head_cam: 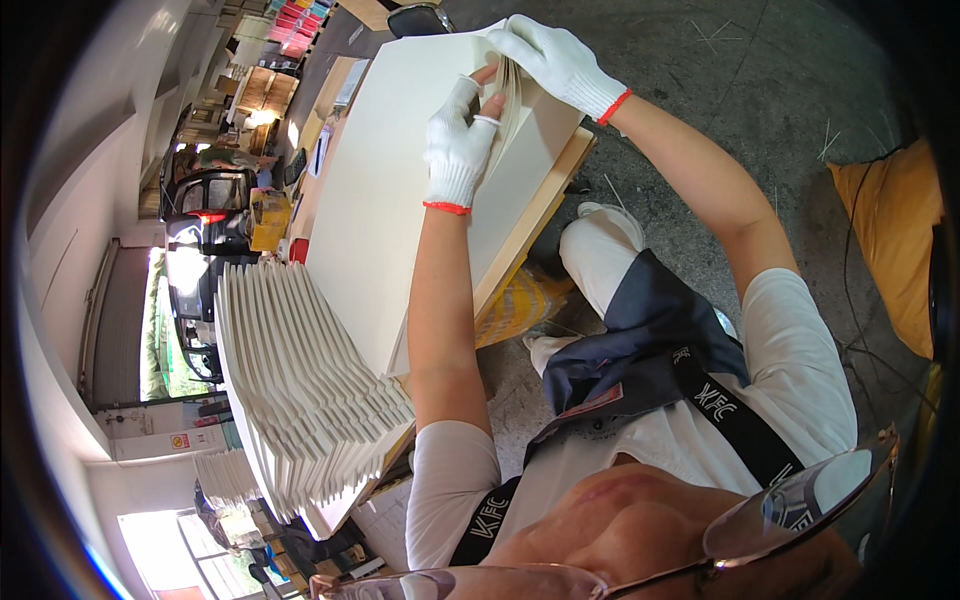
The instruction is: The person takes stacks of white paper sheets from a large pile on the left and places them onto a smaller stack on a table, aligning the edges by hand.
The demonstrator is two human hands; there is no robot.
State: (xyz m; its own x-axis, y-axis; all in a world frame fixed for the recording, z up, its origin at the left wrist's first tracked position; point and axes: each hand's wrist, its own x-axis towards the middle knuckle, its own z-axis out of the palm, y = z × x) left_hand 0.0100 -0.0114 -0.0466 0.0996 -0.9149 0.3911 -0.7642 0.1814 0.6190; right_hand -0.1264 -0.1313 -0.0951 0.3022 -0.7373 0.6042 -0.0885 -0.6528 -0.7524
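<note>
Large cream-white paper or card sheets lie in a wide stack before me. Their far right corner is lifted, with the curled sheet edges fanned apart. My left hand, in a white knit glove with a red cuff, has a bare thumb and index finger at these edges, pinching them. My right hand, gloved the same way, grips the lifted corner from above. Its fingertips are partly hidden behind the sheets. How many sheets are held cannot be told.
Left of me stands a staggered pile of white sheets. Under the wooden board edge is a yellow-taped package. A black chair stands beyond the stack. At right are an orange-yellow cover and a floor cable.
</note>
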